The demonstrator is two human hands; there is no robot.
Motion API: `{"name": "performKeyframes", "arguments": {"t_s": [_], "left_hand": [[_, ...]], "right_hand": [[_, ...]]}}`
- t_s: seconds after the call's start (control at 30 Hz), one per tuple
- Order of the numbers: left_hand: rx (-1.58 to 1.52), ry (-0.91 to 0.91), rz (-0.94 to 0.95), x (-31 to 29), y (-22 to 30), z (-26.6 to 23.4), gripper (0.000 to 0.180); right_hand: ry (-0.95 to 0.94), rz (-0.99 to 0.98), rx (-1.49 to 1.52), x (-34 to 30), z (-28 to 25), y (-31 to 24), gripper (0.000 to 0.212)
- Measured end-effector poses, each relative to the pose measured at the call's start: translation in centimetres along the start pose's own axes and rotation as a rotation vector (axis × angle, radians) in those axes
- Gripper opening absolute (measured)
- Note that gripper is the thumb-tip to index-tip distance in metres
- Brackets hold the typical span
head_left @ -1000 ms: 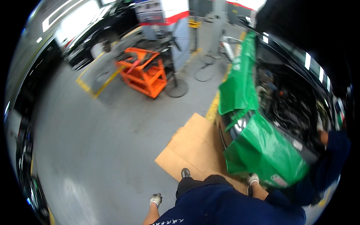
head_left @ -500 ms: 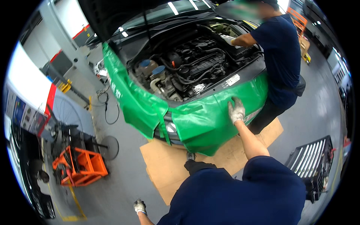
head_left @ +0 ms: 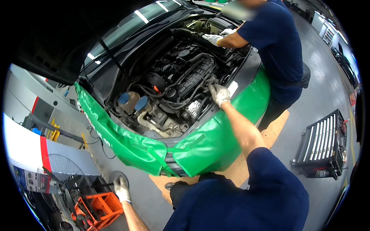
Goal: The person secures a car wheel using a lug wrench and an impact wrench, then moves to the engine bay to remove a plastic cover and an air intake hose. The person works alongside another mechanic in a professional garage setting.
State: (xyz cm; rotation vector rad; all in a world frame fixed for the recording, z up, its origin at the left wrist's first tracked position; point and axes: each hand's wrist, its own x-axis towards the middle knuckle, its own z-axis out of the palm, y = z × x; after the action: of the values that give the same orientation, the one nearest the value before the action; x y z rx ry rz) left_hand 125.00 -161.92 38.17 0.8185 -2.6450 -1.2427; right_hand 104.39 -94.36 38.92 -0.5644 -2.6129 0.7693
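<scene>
I lean over the open engine bay (head_left: 173, 88) of a dark car whose front is draped in a green protective cover (head_left: 200, 146). My right hand (head_left: 219, 94), in a light work glove, reaches into the bay at its front right edge, fingers on parts beside the black engine cover (head_left: 194, 75). My left hand (head_left: 121, 188), also gloved, hangs low at my side above the floor, holding nothing, fingers loosely curled. A co-worker in dark blue stands at the car's right side, with a gloved hand (head_left: 212, 38) deep in the back of the bay.
The raised bonnet (head_left: 58, 34) hangs overhead at the left. A black tool trolley with drawers (head_left: 322, 144) stands on the floor at the right. An orange cart (head_left: 98, 208) and a floor fan (head_left: 61, 169) sit lower left. Cardboard (head_left: 277, 127) lies under the car's front.
My view has swung from the workshop floor onto the engine bay and closer. My right hand moved from the green cover up into the bay. My left hand stays low.
</scene>
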Motion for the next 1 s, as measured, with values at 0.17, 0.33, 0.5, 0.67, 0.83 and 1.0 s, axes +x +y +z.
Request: {"name": "performKeyframes", "arguments": {"t_s": [0.17, 0.33, 0.5, 0.67, 0.83, 1.0], "left_hand": [[0.263, -0.039, 0.353, 11.1, 14.6, 3.3, 0.054], [0.440, 0.113, 0.384, 21.3, 20.8, 7.0, 0.072], [0.524, 0.236, 0.270, 28.7, 22.5, 10.6, 0.088], [0.733, 0.342, 0.125, 28.8, 24.0, 14.3, 0.092], [0.827, 0.279, 0.234, 26.8, 25.0, 13.8, 0.094], [0.813, 0.390, 0.199, 27.8, 23.0, 13.5, 0.084]], "right_hand": [[0.142, 0.149, -0.180, 0.7, 2.5, -1.1, 0.052], [0.204, 0.049, -0.311, 0.8, 4.0, -0.8, 0.048], [0.202, 0.058, -0.359, 0.6, 3.6, -2.1, 0.048], [0.165, 0.077, -0.372, 0.8, 3.5, -2.1, 0.044], [0.089, 0.062, -0.411, 0.9, 3.7, -1.4, 0.039], [0.092, 0.012, -0.446, 0.8, 4.5, -1.6, 0.034]]}}
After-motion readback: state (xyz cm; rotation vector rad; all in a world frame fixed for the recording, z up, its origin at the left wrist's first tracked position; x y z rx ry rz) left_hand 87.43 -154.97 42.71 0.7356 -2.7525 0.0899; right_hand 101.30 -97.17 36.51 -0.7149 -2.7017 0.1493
